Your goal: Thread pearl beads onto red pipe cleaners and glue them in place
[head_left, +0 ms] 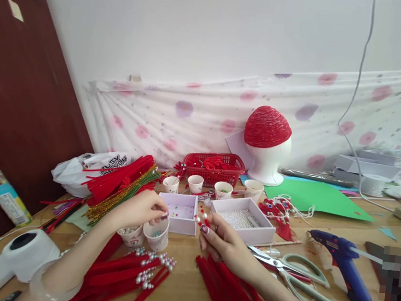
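Observation:
My left hand (143,210) hovers over a small paper cup (156,235) of beads, its fingertips pinched together on something too small to name. My right hand (221,240) pinches a red pipe cleaner piece with white pearl beads (200,218) at its tip. Below the hands lie red pipe cleaners tipped with pearl beads (128,273) and a bundle of plain red pipe cleaners (231,294). Two white boxes sit just beyond: one with small beads (179,212), one with pearls (241,219).
Scissors (302,278) and a blue glue gun (343,263) lie to the right. Several paper cups (214,187), a red basket (215,167), a foam head with red cap (266,146), green paper (311,196) and a pipe cleaner bundle (120,185) stand behind. A white device (15,255) lies at left.

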Demonstrator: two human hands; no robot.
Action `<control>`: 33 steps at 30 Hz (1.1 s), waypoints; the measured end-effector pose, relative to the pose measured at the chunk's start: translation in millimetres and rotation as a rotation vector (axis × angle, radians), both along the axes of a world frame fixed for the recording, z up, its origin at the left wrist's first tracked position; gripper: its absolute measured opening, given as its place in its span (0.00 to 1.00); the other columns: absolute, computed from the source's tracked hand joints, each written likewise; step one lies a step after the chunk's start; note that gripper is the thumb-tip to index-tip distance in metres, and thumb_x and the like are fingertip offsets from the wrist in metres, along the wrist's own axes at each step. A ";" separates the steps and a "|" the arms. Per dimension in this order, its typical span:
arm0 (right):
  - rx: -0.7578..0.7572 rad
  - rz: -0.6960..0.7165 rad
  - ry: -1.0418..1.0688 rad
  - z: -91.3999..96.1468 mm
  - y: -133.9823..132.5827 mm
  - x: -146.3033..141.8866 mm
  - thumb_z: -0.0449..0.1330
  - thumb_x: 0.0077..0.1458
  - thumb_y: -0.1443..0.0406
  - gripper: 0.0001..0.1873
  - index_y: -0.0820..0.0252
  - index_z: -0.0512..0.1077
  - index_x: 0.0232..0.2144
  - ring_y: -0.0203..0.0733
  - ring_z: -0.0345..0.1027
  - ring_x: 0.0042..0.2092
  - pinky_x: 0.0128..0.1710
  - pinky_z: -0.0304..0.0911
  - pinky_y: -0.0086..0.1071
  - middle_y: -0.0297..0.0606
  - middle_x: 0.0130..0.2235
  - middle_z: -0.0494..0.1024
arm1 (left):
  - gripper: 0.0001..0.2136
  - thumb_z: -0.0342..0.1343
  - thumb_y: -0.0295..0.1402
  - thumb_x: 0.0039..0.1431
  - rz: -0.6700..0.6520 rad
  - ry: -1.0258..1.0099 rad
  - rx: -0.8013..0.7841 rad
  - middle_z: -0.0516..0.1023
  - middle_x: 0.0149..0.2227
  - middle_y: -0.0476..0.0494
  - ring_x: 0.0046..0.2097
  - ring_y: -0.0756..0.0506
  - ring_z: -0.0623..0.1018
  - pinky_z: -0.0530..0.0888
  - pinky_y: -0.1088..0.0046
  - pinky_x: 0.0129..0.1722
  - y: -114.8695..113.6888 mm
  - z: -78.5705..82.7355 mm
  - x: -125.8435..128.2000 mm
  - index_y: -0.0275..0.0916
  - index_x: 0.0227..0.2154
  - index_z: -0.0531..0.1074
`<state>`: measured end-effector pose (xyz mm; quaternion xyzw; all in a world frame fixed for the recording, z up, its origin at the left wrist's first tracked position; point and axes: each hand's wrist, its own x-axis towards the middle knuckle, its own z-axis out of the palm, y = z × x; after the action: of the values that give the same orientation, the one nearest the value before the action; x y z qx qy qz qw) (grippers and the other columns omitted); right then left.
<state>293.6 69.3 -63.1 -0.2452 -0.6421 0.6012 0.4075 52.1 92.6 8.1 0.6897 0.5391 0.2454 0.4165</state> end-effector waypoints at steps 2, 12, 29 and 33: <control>0.000 0.009 0.035 2.5 -3.0 0.5 0.59 0.57 0.44 0.24 0.57 0.60 0.34 0.28 0.47 0.20 0.19 0.42 0.26 0.24 0.23 0.65 | 0.04 0.64 0.32 0.47 0.059 -0.228 -0.027 0.75 0.24 0.49 0.25 0.51 0.71 0.68 0.77 0.27 -9.8 -0.9 7.0 0.36 0.26 0.77; 0.069 -0.094 0.004 10.2 -6.4 3.0 0.60 0.57 0.48 0.20 0.58 0.62 0.30 0.30 0.50 0.22 0.22 0.45 0.28 0.24 0.21 0.62 | 0.08 0.55 0.31 0.60 0.032 -0.851 -0.460 0.64 0.24 0.52 0.18 0.58 0.55 0.54 0.86 0.15 -31.8 -37.2 53.0 0.35 0.26 0.66; 0.056 -0.013 -0.076 18.0 -12.2 4.0 0.63 0.54 0.47 0.22 0.58 0.63 0.28 0.29 0.50 0.20 0.20 0.45 0.27 0.23 0.19 0.61 | 0.18 0.47 0.36 0.62 -0.257 -0.816 -0.600 0.47 0.17 0.59 0.17 0.56 0.42 0.44 0.84 0.13 -38.4 -41.7 44.6 0.40 0.18 0.52; 0.064 -0.024 -0.102 17.3 -12.6 4.6 0.63 0.54 0.47 0.22 0.59 0.64 0.28 0.28 0.49 0.21 0.20 0.45 0.27 0.24 0.20 0.60 | 0.18 0.44 0.36 0.64 -0.258 -0.798 -0.580 0.46 0.17 0.59 0.17 0.56 0.41 0.44 0.84 0.12 -38.2 -41.5 44.8 0.40 0.18 0.52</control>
<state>298.2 56.7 -45.9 -0.2700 -0.6781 0.5622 0.3888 96.9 54.4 -33.4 0.4592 0.2945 0.2768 0.7911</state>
